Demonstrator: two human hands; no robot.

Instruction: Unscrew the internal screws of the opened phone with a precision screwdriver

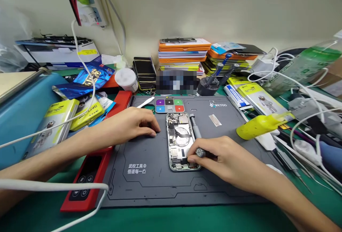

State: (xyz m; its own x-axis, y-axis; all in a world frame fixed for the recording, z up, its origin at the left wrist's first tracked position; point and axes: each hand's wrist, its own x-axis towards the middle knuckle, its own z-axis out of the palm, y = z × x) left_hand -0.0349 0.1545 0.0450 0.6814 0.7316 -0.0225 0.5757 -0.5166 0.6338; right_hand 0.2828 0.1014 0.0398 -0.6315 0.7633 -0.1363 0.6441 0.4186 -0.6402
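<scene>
An opened phone (182, 137) lies on the dark grey work mat (149, 189), its inner parts and bare metal back showing. My right hand (223, 157) is closed around a grey screwdriver (201, 152), whose round end cap with a cross mark faces me. The thumb and index fingertips touch the phone's lower right part; the screwdriver's tip is hidden. To the left of the phone, my left hand (139, 123) rests low over the mat. Its thumb and index finger come together by a tiny dark speck that I cannot make out. A second grey screwdriver (196, 127) lies along the phone's right edge.
Behind the phone sits a coloured screw tray (170, 105) beside a white pry tool (145, 102). A small metal strip (215, 120) lies right. A yellow bottle (253, 128), tweezers (291, 164) and cables flank the mat's right; a red device (87, 178) borders its left.
</scene>
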